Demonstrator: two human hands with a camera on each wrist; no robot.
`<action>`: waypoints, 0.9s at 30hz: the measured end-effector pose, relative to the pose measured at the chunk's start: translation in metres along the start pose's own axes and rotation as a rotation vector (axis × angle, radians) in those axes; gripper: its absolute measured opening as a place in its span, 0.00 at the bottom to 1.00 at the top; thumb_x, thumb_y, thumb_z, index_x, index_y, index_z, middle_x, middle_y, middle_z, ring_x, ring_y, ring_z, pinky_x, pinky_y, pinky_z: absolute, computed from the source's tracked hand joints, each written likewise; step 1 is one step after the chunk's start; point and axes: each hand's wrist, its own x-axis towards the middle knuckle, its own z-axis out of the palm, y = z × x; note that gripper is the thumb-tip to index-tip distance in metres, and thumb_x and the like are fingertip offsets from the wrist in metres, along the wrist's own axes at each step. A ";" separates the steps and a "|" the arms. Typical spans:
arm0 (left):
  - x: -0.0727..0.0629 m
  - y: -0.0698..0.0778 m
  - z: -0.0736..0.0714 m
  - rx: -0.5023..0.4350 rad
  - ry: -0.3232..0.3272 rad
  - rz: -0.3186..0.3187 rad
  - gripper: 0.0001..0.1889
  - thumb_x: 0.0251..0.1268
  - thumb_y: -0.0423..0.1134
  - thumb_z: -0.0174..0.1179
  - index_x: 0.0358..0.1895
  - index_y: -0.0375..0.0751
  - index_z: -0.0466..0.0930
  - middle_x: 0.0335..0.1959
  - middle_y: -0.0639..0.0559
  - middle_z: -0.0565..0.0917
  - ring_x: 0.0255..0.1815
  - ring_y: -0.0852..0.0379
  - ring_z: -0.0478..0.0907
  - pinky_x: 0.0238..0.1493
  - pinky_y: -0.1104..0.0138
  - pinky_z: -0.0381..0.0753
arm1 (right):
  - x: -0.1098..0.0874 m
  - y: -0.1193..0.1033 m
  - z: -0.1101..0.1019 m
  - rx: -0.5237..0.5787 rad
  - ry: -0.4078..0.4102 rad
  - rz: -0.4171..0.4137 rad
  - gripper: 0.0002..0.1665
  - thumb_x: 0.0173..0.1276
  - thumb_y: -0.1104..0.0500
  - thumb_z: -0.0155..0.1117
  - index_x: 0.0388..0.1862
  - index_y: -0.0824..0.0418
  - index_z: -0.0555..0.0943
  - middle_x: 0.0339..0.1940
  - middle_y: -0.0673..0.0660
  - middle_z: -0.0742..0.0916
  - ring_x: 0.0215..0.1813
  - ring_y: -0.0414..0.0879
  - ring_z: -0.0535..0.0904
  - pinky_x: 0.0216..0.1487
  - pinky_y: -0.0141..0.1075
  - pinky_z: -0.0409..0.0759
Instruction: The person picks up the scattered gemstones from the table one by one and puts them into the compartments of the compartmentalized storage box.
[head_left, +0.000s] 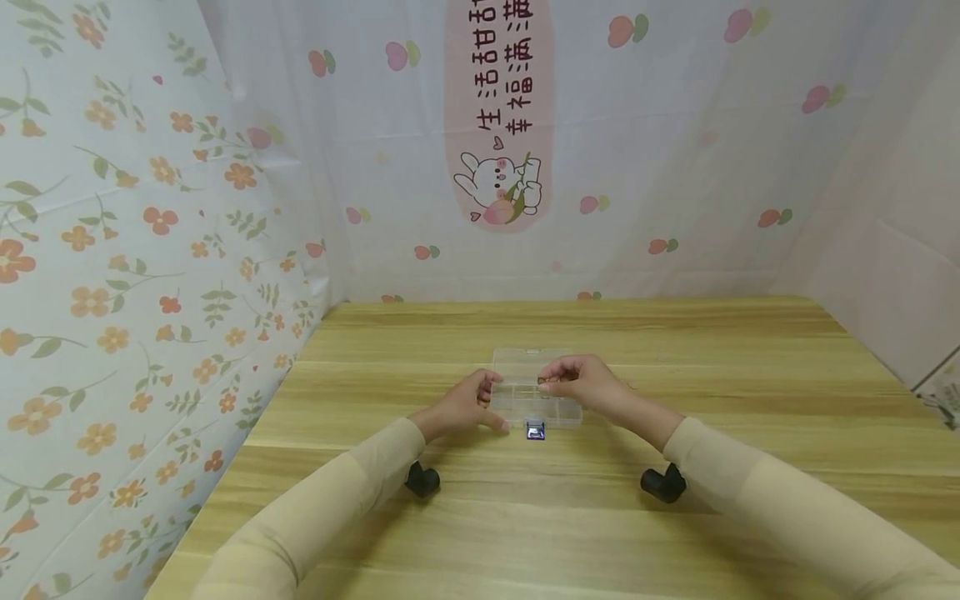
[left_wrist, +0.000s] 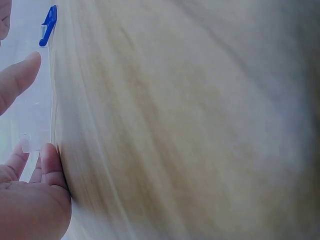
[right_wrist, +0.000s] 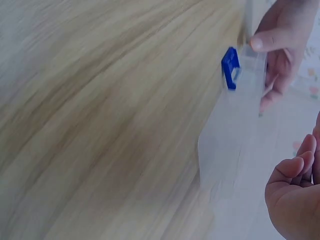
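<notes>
A clear plastic box (head_left: 501, 410) with divided compartments lies on the table, its clear lid (head_left: 513, 364) open toward the back. On its front edge hangs a blue latch (head_left: 536, 432), also visible in the right wrist view as a blue clip (right_wrist: 230, 68). My left hand (head_left: 467, 404) holds the box's left end, thumb at the front corner and fingers along the side. Over the right compartments, my right hand (head_left: 588, 385) pinches a small dark brownish thing (head_left: 543, 381). Its kind is too small to tell, and the fingers partly hide it.
The box stands on a wood-grain table (head_left: 525, 517). Two black fittings (head_left: 423, 481) show beneath the forearms. A patterned cloth (head_left: 375, 167) hangs behind the table, and a flowered cloth (head_left: 135, 292) borders the left side.
</notes>
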 end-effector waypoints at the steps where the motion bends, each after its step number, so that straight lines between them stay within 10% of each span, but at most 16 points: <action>1: 0.000 0.000 0.000 -0.001 0.002 -0.001 0.40 0.45 0.30 0.76 0.64 0.37 0.66 0.48 0.46 0.72 0.46 0.52 0.69 0.48 0.63 0.72 | 0.001 -0.001 0.003 0.002 -0.004 0.001 0.11 0.65 0.62 0.69 0.43 0.66 0.83 0.33 0.55 0.82 0.35 0.47 0.73 0.39 0.43 0.76; 27: -0.002 0.000 -0.001 0.005 -0.012 0.005 0.39 0.47 0.33 0.76 0.64 0.40 0.66 0.51 0.46 0.70 0.50 0.51 0.68 0.52 0.59 0.70 | 0.019 -0.006 0.044 -0.091 -0.060 -0.065 0.08 0.63 0.64 0.69 0.40 0.65 0.85 0.31 0.52 0.83 0.32 0.44 0.74 0.34 0.35 0.75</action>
